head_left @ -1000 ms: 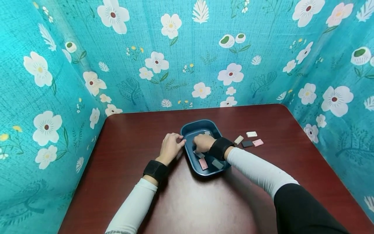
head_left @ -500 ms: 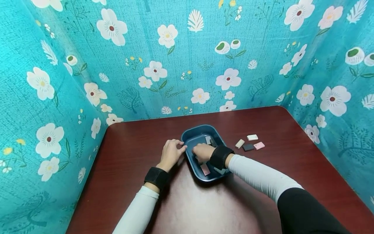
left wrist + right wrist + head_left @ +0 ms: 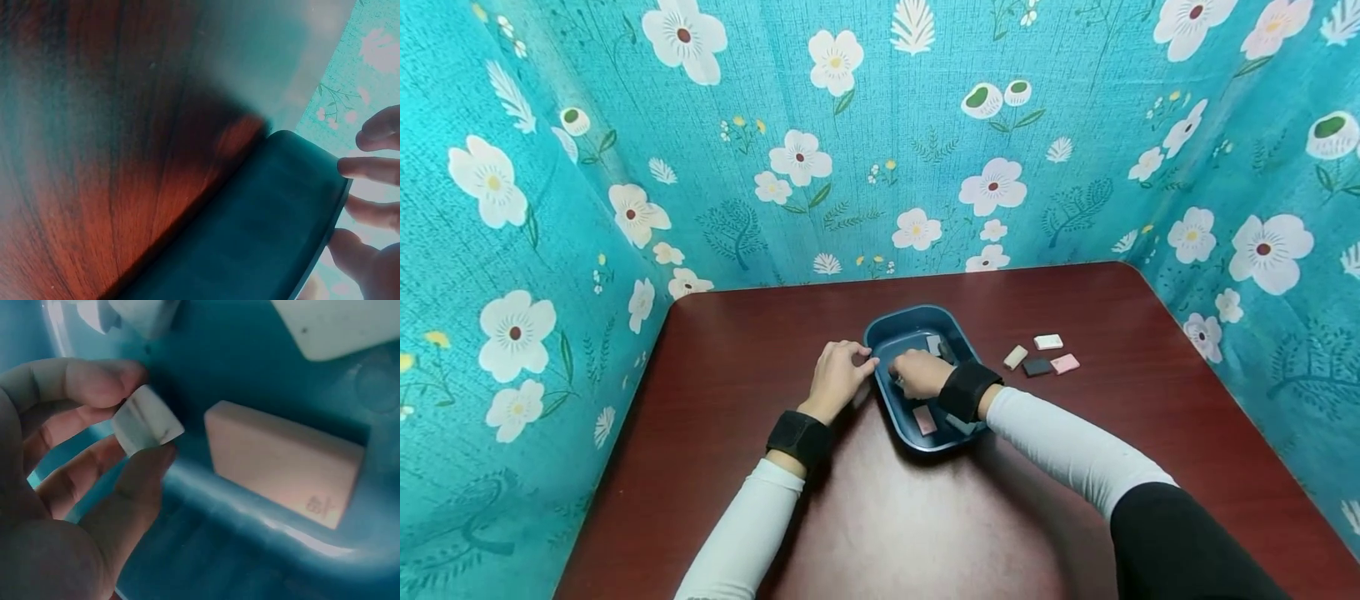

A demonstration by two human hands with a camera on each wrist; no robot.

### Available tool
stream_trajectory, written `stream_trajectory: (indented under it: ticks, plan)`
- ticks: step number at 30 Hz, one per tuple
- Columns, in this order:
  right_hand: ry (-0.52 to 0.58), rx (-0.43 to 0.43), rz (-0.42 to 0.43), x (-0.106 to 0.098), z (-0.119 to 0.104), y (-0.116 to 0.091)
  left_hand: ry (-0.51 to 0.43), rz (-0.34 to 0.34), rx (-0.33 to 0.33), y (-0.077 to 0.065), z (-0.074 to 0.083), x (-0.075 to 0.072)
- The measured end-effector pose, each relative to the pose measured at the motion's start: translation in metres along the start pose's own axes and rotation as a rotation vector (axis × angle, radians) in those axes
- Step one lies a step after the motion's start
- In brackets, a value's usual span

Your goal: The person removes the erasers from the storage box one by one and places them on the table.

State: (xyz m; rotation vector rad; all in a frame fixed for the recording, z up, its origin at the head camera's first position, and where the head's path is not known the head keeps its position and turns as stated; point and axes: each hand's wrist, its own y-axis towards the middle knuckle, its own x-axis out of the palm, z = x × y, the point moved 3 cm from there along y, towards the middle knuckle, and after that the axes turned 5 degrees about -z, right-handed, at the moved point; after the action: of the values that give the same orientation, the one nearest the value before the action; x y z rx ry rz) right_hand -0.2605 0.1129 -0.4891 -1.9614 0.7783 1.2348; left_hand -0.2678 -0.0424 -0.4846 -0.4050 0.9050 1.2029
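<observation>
A dark blue plastic tub (image 3: 891, 343) stands on the table with several eraser-like blocks in it. My right hand (image 3: 922, 372) reaches inside; in the right wrist view its thumb and fingers pinch a small whitish eraser (image 3: 147, 422) with dark smudges. Beside that lies a pink eraser (image 3: 281, 462) with a printed mark, and a pale block (image 3: 344, 325) shows at the upper right. My left hand (image 3: 835, 379) touches the tub's left rim with its fingertips and thumb, the fingers fairly straight.
Right of the tub, a cream eraser (image 3: 1015, 357), a white one (image 3: 1048, 342), a dark one (image 3: 1037, 367) and a pink one (image 3: 1064, 363) lie on the dark red table (image 3: 745, 333). A turquoise floral curtain (image 3: 865, 192) surrounds the table's back and sides.
My right hand shifts slightly within the tub, uncovering a pale and a dark block near its far end. The left hand stays at the rim. The head view tilts and returns.
</observation>
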Motion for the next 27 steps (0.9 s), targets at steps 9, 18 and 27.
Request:
stream_trajectory:
  ticks: [9, 18, 27]
  plan:
    - [0.012, 0.075, 0.089, -0.034, 0.001, -0.013, 0.028, -0.018, -0.010, 0.008, 0.004, -0.002]
    - [0.112, 0.181, 0.121, -0.048, 0.019, -0.034, 0.010, -0.035, -0.045, 0.004, 0.005, 0.003]
    - [0.219, 0.281, 0.163, -0.064, 0.047, -0.073, 0.000, -0.012, -0.060, 0.001, 0.006, 0.005]
